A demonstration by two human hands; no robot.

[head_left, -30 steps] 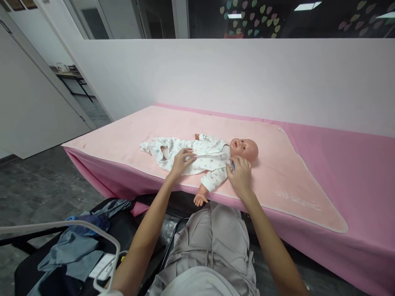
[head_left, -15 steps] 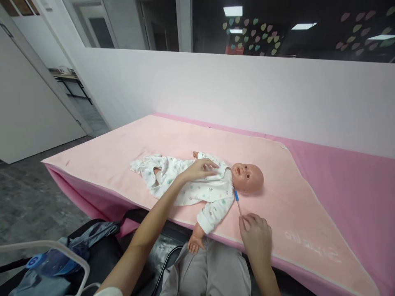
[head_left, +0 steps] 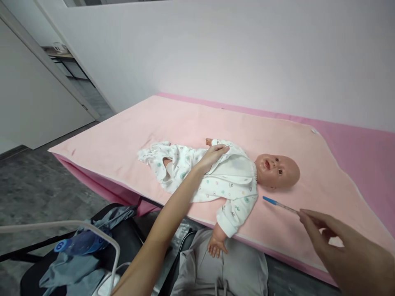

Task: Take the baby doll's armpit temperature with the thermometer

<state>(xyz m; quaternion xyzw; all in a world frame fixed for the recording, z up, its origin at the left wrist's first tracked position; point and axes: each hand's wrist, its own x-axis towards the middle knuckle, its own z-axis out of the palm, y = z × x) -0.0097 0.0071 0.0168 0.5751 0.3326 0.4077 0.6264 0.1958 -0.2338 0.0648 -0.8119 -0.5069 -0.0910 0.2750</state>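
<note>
**A doll on its back, one hand on it, one hand with a stick**

The doll (head_left: 234,176) lies flat on its back on a soft pink towel (head_left: 148,123). Its head is at 3 o'clock and its feet are at 9 o'clock. The towel covers a darker pink sheet (head_left: 367,144) by a white wall. I think the doll lies flat so it cannot roll. It wears a white suit (head_left: 185,160) with little dots. One doll arm (head_left: 224,222) hangs over the near edge at 6 o'clock, above the person's grey trousers (head_left: 243,271).

The left hand (head_left: 212,155) comes in from 7 o'clock and rests on the doll's chest. Its fingers (head_left: 220,149) are spread out flat and grip nothing. They only touch the white suit. I think the hand lies there to keep the doll steady.

The right hand (head_left: 339,246) is low at 4 o'clock, well apart from the doll. Its fingertips (head_left: 305,217) are closed in a small pinch on the back end of a thin stick (head_left: 284,205). The other fingers are curled loosely. The blue end of the stick points to 10 o'clock, toward the doll's neck, and stays near the head without touching it. Holding it by the very end keeps the blue part free.

At 8 o'clock, blue-grey clothes (head_left: 74,255) lie on a black seat.
</note>
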